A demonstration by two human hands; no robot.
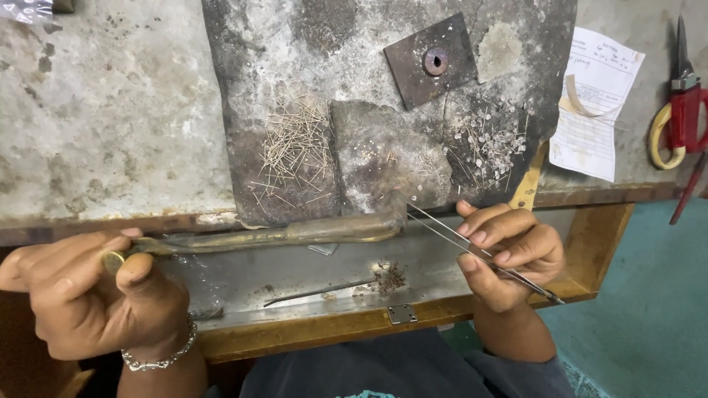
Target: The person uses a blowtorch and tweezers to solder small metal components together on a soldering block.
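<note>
My left hand (88, 295) grips the near end of a long brass blowpipe torch (295, 234), which runs right and curves up so its tip rests at a grey soldering block (387, 155). My right hand (509, 254) pinches thin steel tweezers (450, 232), their points aimed at the block's lower right edge beside the torch tip. Left of the block lies a heap of thin wire pins (295, 151). To the block's right sits a scatter of small round metal pieces (490, 144). All of this rests on a dark scorched board (258, 66).
A square metal plate with a round hole (431, 60) lies at the top of the board. A paper slip (596, 103) and red-handled shears (682, 103) lie at the right. A metal-lined wooden drawer (354, 284) below holds a thin rod and filings.
</note>
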